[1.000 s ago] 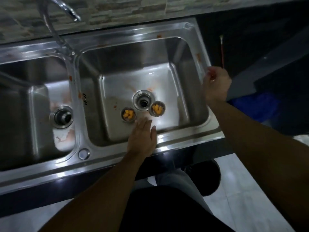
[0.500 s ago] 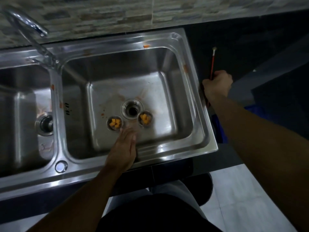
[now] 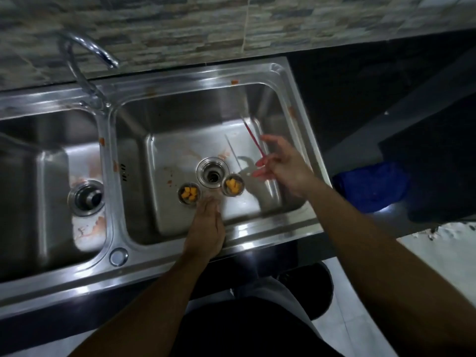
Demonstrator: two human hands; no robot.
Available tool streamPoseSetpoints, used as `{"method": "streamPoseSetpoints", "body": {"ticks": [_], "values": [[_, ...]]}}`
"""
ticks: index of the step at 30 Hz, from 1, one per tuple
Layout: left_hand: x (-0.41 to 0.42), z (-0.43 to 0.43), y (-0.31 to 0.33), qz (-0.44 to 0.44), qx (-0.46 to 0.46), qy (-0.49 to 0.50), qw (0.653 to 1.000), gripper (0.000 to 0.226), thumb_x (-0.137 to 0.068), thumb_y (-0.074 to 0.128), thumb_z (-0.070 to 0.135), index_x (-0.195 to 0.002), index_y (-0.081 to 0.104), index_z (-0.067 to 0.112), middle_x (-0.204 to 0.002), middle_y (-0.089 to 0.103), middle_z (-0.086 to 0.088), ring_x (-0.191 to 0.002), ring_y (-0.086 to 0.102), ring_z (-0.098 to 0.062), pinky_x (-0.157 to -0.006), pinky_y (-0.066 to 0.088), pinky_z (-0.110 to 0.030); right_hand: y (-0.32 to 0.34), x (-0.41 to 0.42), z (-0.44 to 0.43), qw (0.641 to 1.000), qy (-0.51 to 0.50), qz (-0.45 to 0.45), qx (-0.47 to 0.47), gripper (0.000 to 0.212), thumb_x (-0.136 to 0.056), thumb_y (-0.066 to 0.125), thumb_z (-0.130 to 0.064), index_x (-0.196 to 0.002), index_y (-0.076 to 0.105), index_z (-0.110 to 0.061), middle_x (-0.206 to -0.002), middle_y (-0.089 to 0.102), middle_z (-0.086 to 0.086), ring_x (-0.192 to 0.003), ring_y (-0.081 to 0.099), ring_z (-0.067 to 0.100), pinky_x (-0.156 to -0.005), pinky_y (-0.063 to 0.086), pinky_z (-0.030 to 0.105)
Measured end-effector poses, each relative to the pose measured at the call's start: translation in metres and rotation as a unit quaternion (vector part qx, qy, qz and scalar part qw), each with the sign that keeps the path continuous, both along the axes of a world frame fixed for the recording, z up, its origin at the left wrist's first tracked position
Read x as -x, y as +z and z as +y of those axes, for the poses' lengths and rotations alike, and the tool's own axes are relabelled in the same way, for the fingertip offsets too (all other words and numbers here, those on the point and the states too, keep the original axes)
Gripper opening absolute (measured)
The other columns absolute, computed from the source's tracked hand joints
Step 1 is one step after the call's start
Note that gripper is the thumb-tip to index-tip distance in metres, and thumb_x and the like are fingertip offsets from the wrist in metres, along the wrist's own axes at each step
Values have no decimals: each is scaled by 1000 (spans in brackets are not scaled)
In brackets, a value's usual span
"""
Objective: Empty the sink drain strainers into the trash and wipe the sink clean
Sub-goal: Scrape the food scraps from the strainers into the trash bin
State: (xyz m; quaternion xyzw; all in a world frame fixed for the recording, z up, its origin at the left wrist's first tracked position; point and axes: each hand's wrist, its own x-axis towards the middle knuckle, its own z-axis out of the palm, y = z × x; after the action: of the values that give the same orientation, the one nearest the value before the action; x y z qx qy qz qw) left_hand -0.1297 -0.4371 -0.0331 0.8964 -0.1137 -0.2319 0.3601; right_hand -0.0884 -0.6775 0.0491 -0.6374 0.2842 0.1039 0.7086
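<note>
Orange scraps (image 3: 233, 186) could be spilled down the open steel drain (image 3: 212, 172) if the round steel strainers (image 3: 180, 199) beside it are knocked by the straight-fingered, empty left hand (image 3: 206, 229) while a thin red stick (image 3: 253, 137) is pinched in the right hand (image 3: 283, 168).

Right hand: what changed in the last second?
The right hand took hold of the red stick on the dark counter, lifted it and carried it left over the right basin. The left hand stayed at the basin's front wall, fingers straight. The left strainer and right strainer, holding orange bits, stayed beside the drain.
</note>
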Motion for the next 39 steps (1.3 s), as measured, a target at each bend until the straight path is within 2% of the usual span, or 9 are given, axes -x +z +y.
{"method": "streamPoseSetpoints", "body": {"ticks": [4, 6, 12, 18, 23, 28, 32, 35, 39], "values": [[-25, 6, -2, 87, -3, 79, 993, 41, -107, 38, 18, -146, 48, 9, -148, 51, -19, -135, 49, -36, -114, 34, -37, -3, 30, 42, 983, -84, 18, -163, 30, -97, 42, 6, -121, 59, 8, -95, 65, 27, -91, 69, 44, -73, 61, 43], [-42, 14, -9, 127, -15, 105, 986, 41, -107, 39, 22, -146, 46, 12, -149, 50, -20, -135, 49, -38, -113, 36, -39, -10, 44, 56, 978, -142, 9, -151, 27, -95, 40, 8, -112, 61, 12, -91, 69, 28, -86, 72, 40, -70, 61, 39], [-82, 46, -34, 158, -88, 123, 976, 54, -91, 65, 27, -140, 49, 9, -141, 55, -19, -129, 53, -38, -105, 44, -40, -45, 84, 77, 985, -111, -59, 119, 15, -97, 59, -4, -108, 65, 4, -91, 76, 17, -87, 75, 27, -85, 61, 43], [-94, 61, -75, 156, -78, 131, 976, 73, -69, 90, 39, -131, 54, 19, -130, 65, -5, -119, 60, -27, -99, 47, -34, -60, 95, 86, 920, -68, -138, 361, 17, -96, 60, -6, -109, 71, -6, -90, 74, 2, -79, 72, 11, -71, 59, 26], [-110, 65, -110, 109, -103, 55, 987, 107, -57, 93, 43, -148, 39, 31, -151, 49, -1, -139, 45, -25, -116, 40, -44, -57, 89, 96, 928, -52, -84, 359, 11, -91, 62, 3, -97, 70, -3, -74, 69, 7, -62, 66, 1, -54, 46, 3], [-116, 56, -101, 57, -109, 2, 992, 80, -66, 91, 31, -135, 51, 26, -139, 56, -6, -128, 51, -28, -104, 45, -38, -69, 90, 96, 931, -24, -86, 354, 21, -91, 54, -2, -107, 68, -5, -77, 69, 11, -58, 67, 15, -59, 59, 25], [-111, 55, -87, 49, -67, -6, 997, 77, -64, 91, 27, -131, 52, 26, -131, 60, -4, -121, 56, -26, -100, 49, -37, -77, 89, 93, 943, -23, -54, 329, 29, -90, 55, -21, -110, 70, -5, -93, 67, 25, -80, 65, 28, -78, 56, 32], [-105, 47, -67, 37, -16, -13, 999, 72, -63, 91, 17, -124, 55, 30, -120, 60, 7, -114, 57, -19, -94, 48, -33, -77, 88, 94, 913, 9, -91, 398, 23, -92, 53, -25, -111, 67, -20, -88, 68, 17, -78, 65, 31, -76, 55, 46], [-85, 27, -29, -11, 49, -22, 998, 72, -62, 91, 10, -116, 53, 39, -118, 60, 11, -116, 59, -17, -93, 47, -26, -63, 92, 86, 878, 31, -142, 456, 24, -96, 54, -9, -115, 69, -5, -79, 69, 7, -64, 55, 9, -69, 52, 23]]}}
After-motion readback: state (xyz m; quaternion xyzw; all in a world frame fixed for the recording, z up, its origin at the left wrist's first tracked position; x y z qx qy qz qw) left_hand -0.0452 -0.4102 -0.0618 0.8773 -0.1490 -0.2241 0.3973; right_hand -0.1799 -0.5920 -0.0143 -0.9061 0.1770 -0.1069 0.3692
